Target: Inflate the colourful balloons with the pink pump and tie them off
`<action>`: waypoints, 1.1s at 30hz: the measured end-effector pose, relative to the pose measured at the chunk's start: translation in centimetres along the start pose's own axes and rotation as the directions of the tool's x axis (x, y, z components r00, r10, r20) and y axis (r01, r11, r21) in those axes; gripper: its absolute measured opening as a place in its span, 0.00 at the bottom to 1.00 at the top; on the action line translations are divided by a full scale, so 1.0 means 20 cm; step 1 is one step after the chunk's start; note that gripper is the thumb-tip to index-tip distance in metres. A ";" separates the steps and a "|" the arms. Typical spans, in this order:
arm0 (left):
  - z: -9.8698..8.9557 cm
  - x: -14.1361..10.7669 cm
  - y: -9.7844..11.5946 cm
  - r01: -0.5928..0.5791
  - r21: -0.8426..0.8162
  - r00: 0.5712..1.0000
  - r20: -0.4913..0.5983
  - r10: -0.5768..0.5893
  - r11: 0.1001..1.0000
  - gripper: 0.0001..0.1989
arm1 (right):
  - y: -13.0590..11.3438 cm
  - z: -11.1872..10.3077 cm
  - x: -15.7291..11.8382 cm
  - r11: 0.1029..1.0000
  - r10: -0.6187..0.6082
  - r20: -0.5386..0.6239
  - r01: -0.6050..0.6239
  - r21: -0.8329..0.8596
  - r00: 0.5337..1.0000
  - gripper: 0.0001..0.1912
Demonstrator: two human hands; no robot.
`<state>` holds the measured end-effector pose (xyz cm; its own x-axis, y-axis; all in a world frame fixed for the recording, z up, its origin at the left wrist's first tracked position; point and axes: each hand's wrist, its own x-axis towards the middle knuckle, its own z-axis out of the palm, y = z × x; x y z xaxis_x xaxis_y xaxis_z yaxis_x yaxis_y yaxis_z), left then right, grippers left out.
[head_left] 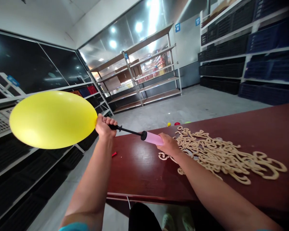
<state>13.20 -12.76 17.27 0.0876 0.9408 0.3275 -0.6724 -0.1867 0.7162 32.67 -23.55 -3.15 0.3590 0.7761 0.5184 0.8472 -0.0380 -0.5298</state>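
A large inflated yellow balloon (53,119) stretches out to the left, its neck at my left hand (104,125). That hand is closed around the neck and the black end of a balloon pump (153,138). The pump's thin black rod is drawn out between my hands. My right hand (170,145) wraps round the pink barrel, over the dark red table (139,173). Just beyond my right hand lies a heap of beige curled, cord-like pieces (212,150). The balloon's neck and the pump's tip are hidden by my left fingers.
A small red piece (114,154) lies on the table near my left forearm. Past the far edge, yellow (169,124), red (177,124) and green round things show. Racks with dark crates (221,69) stand right and left; a metal shelf (156,86) stands at the back.
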 end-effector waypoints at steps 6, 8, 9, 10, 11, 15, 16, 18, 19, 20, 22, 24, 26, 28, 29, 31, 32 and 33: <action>0.03 -0.01 -0.24 0.079 0.014 0.996 -0.039 -0.078 0.997 0.20 | 0.02 0.01 0.00 0.996 0.053 -0.011 -0.054 -0.073 0.999 0.17; 0.03 -0.05 -0.37 0.133 0.021 0.989 -0.075 -0.131 0.991 0.20 | 0.02 0.01 0.00 0.994 0.060 -0.008 -0.061 -0.093 0.998 0.18; 0.03 -0.07 -0.43 0.156 0.018 0.983 -0.098 -0.153 0.988 0.21 | 0.02 0.02 0.00 0.993 0.062 -0.002 -0.062 -0.102 0.998 0.18; 0.03 -0.09 -0.49 0.182 0.011 0.977 -0.117 -0.179 0.983 0.21 | 0.02 0.02 0.00 0.992 0.063 0.005 -0.062 -0.111 0.998 0.18; 0.03 -0.12 -0.53 0.205 0.000 0.971 -0.126 -0.204 0.979 0.20 | 0.02 0.02 0.00 0.991 0.065 0.013 -0.063 -0.121 0.998 0.18; 0.00 -0.18 -0.61 0.246 -0.040 0.957 -0.146 -0.249 0.968 0.19 | 0.01 0.01 -0.01 0.987 0.055 0.035 -0.049 -0.155 0.998 0.17; -0.02 -0.18 -0.59 0.242 -0.043 0.957 -0.151 -0.246 0.969 0.19 | 0.01 0.01 -0.01 0.987 0.042 0.037 -0.035 -0.157 0.998 0.17; -0.05 -0.17 -0.54 0.222 -0.043 0.961 -0.158 -0.227 0.974 0.19 | -0.01 0.01 -0.01 0.988 0.009 0.039 -0.003 -0.152 0.999 0.17; -0.06 -0.16 -0.49 0.207 -0.044 0.964 -0.159 -0.211 0.977 0.19 | -0.01 0.00 -0.01 0.989 -0.007 0.039 0.012 -0.144 0.999 0.16; -0.07 -0.14 -0.44 0.186 -0.044 0.969 -0.157 -0.191 0.982 0.19 | -0.02 0.00 -0.01 0.991 -0.017 0.038 0.022 -0.136 0.999 0.16; -0.08 -0.11 -0.32 0.131 -0.039 0.981 -0.136 -0.135 0.991 0.19 | -0.03 -0.01 -0.01 0.993 -0.024 0.024 0.027 -0.114 0.999 0.16; -0.07 -0.07 -0.19 0.073 -0.025 0.992 -0.101 -0.075 0.997 0.19 | -0.03 -0.02 -0.01 0.996 -0.029 0.006 0.030 -0.084 1.000 0.17; -0.06 -0.03 -0.07 0.049 -0.009 0.998 -0.045 -0.049 0.999 0.20 | -0.03 -0.02 -0.01 0.998 -0.038 -0.012 0.038 -0.053 0.999 0.18; -0.04 0.01 0.01 0.022 -0.001 1.000 -0.007 -0.022 1.000 0.20 | -0.02 -0.01 0.00 0.999 -0.045 -0.030 0.044 -0.032 0.999 0.19; -0.03 0.02 0.03 0.013 0.000 1.000 0.006 -0.013 1.000 0.21 | -0.01 -0.01 0.00 0.999 -0.042 -0.038 0.041 -0.030 0.998 0.19; -0.02 0.03 0.01 0.013 -0.005 1.000 0.017 -0.013 1.000 0.21 | 0.00 0.01 0.00 0.999 -0.025 -0.047 0.024 -0.037 0.999 0.18; -0.01 0.02 -0.02 0.025 -0.008 1.000 0.017 -0.025 1.000 0.20 | 0.01 0.02 -0.01 0.999 -0.013 -0.048 0.011 -0.045 0.999 0.18; 0.00 0.01 -0.07 0.042 -0.011 0.999 0.013 -0.042 0.999 0.20 | 0.01 0.03 -0.01 0.999 0.000 -0.047 -0.002 -0.054 0.999 0.17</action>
<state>14.12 -12.27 16.32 0.1248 0.9441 0.3053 -0.6761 -0.1442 0.7225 32.63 -23.33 -3.73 0.3769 0.7459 0.5491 0.8661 -0.0737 -0.4943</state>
